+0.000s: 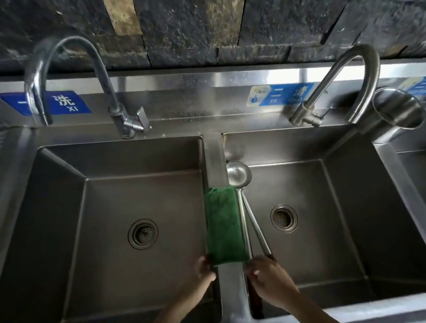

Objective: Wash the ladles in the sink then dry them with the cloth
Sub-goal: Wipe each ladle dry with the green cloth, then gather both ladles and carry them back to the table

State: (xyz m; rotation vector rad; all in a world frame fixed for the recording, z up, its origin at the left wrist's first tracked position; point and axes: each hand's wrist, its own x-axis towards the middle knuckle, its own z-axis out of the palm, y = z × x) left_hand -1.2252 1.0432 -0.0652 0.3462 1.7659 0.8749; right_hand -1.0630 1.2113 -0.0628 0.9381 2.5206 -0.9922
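From the head view, I judge the job barely begun. Both faucets, the left faucet [71,79] in the upper left of the frame and the right faucet [342,84] in the upper right, show no water running, and both basins look dry as far as I can tell. The ladles [239,178] lie at the centre of the frame, just right of the divider [215,155] between the left basin [103,202] and the right basin [345,184]; I see one bowl clearly and two handles running down toward me, so I take it there are two. The green cloth [223,226] is draped over the divider, touching the ladle handles on its right edge. Washing and drying are both left to do.

My left hand [203,271] sits at the lower centre, its fingers curled at the cloth's near left corner; I seem to be pinching that corner, though the blur leaves some doubt. My right hand [267,273], just right of the divider, has its grip clenched around the near ends of the ladle handles. Both forearms come up from the bottom edge of the frame.
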